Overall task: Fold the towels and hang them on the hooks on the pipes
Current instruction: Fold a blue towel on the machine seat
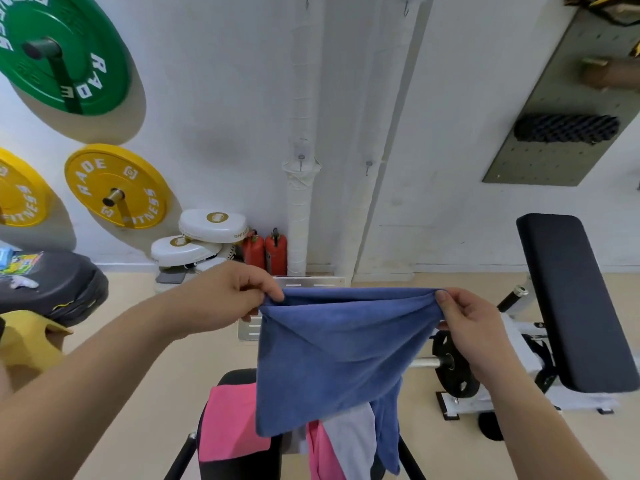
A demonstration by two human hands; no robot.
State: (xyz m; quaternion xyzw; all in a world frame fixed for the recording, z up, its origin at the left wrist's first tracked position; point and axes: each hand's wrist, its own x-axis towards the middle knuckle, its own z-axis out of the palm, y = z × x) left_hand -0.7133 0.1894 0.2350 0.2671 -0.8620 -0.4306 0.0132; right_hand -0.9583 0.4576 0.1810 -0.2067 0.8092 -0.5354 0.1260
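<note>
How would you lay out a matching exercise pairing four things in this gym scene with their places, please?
1. blue towel
2. pink towel
3. green weight plate
4. red extinguishers

A. on the floor beside the wrapped pipe
B. pinched by the left hand and right hand
C. on a wall peg, upper left
D. lying on the black seat

Pairs: 1-B, 2-D, 3-C, 4-A

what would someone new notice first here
The blue towel held up in the middle, its top corners pinched by the left hand and the right hand. Then the green plate and yellow plate on the wall at upper left, and the black bench at right.
</note>
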